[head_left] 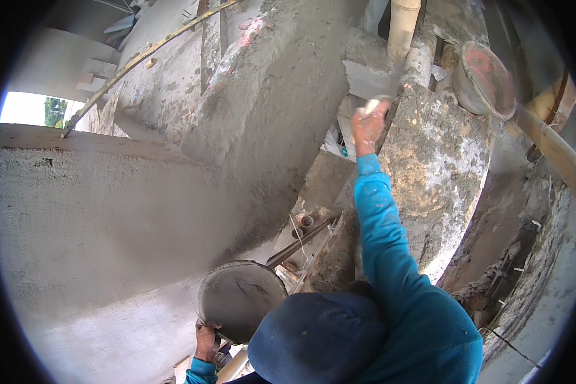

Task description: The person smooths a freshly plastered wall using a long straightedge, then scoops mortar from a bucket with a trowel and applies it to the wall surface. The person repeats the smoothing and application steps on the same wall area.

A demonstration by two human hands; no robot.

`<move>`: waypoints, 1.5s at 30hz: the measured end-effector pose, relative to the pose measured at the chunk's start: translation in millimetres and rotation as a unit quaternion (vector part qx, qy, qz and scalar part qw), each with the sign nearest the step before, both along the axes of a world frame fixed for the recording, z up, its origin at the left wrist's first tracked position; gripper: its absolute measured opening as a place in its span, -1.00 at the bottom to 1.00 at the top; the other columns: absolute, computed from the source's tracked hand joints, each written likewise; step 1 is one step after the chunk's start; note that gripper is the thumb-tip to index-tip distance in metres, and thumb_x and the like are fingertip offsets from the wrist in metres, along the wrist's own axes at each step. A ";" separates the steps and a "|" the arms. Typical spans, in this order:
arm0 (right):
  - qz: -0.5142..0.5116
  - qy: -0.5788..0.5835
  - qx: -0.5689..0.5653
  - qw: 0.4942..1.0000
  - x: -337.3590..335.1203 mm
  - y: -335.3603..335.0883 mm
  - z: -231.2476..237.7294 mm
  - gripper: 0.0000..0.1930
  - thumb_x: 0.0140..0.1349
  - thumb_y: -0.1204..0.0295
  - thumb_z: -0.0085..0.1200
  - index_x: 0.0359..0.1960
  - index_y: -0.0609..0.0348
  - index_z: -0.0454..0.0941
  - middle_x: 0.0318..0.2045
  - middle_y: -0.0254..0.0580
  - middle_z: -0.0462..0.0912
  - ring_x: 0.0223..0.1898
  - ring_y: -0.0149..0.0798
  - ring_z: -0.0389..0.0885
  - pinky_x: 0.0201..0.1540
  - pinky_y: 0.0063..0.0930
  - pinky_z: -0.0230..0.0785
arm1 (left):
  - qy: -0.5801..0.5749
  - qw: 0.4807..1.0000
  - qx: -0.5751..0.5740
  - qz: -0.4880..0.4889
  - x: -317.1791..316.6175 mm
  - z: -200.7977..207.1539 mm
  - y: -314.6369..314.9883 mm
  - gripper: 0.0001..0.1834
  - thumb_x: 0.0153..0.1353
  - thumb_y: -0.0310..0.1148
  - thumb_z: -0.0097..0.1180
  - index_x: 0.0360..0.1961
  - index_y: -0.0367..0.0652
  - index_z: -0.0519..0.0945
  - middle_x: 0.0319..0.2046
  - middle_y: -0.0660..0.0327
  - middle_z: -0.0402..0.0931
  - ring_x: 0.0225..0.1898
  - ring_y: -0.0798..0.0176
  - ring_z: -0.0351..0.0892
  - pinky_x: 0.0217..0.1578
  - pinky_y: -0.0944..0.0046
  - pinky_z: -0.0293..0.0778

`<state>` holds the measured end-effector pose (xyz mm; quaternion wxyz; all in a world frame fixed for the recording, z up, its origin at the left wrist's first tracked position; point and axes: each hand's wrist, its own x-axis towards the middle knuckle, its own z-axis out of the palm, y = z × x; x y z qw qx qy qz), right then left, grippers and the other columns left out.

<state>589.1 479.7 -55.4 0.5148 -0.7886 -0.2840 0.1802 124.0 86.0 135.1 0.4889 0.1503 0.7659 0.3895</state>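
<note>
My left hand (207, 340), low in the view, grips the rim of a round dark pan (242, 299) that holds smooth grey mortar. Stretched far forward, my right hand (370, 127) is closed around a tool with a pale handle (372, 106); its working end is blurred and I cannot make it out. That hand is beside the upper edge of a stained, rough slab (438, 166). To its left stands a wall with wet-looking grey plaster (281, 83). A blue sleeve (384, 224) covers my right arm.
A dark blue cap (317, 336) blocks the lower middle. A mortar-stained basin (486, 78) sits at upper right near bamboo poles (550, 147). Below my right hand, a dark bar (304, 244) slants past open pipe ends (306, 221). A long wooden strip (137, 61) leans at upper left.
</note>
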 end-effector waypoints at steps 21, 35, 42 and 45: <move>0.140 0.348 -0.073 0.924 42.7 84.0 -104.6 -0.72 0.34 0.21 0.05 -0.12 0.09 0.31 -0.52 -0.29 0.41 -0.64 -0.32 0.46 -0.69 -0.35 0.39 | -0.037 0.998 -0.041 0.007 -8.4 -32.0 31.8 -0.69 -0.10 -0.68 -0.04 -0.29 -0.22 0.58 -0.46 0.24 0.53 -0.44 0.28 0.52 -0.34 0.32 0.54; 0.124 0.439 -0.037 0.889 69.9 250.1 -139.0 -0.79 0.36 0.33 -0.05 -0.14 0.21 0.33 -0.49 -0.11 0.48 -0.62 -0.18 0.54 -0.67 -0.21 0.49 | -0.024 0.995 -0.092 0.029 7.4 -37.2 48.8 -0.59 -0.14 -0.66 -0.07 -0.19 -0.23 0.59 -0.44 0.31 0.55 -0.46 0.38 0.51 -0.37 0.39 0.48; 0.186 0.411 -0.078 0.889 132.3 270.6 -157.2 -0.78 0.33 0.33 -0.01 -0.12 0.19 0.38 -0.51 -0.17 0.51 -0.61 -0.23 0.55 -0.62 -0.27 0.49 | -0.018 0.994 -0.103 -0.044 5.3 -38.0 57.0 -0.63 -0.09 -0.67 -0.04 -0.20 -0.28 0.60 -0.41 0.27 0.59 -0.44 0.36 0.53 -0.35 0.37 0.48; 0.203 0.331 -0.089 0.917 112.2 257.5 -151.3 -0.72 0.31 0.31 0.03 -0.08 0.22 0.39 -0.48 -0.17 0.53 -0.60 -0.25 0.55 -0.60 -0.30 0.48 | 0.008 0.989 -0.133 -0.064 9.5 -27.6 61.7 -0.62 -0.08 -0.67 -0.02 -0.17 -0.31 0.60 -0.39 0.24 0.60 -0.41 0.33 0.55 -0.33 0.35 0.49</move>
